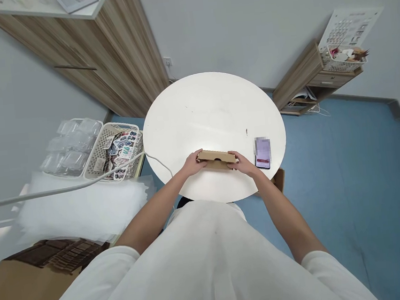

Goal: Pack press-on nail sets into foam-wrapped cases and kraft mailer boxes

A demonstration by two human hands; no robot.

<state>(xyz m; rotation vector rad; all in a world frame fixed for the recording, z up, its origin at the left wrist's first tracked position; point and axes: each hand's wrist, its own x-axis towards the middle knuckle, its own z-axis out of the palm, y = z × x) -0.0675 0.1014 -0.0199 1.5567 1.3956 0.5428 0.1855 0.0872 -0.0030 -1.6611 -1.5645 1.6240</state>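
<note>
Between my two hands is a small brown cardboard box [216, 157], held by its short ends near the front of the round white table [210, 106]. A dark half-round notch shows at the middle of its near edge. My left hand [194, 163] grips the left end, fingers on top and thumb lower on the near side. At the right end, my right hand [241, 163] is closed around the corner in the same way. I cannot tell whether the box touches the table. The undersides of both ends are hidden by my fingers.
A phone [262, 154] lies right of my right hand. Left of the table stand a white basket [97, 164] of printed cards and a basket of clear plastic cases [75, 143]. A white cable [65, 189] crosses to the table's left edge. Cardboard [29, 289] sits lower left.
</note>
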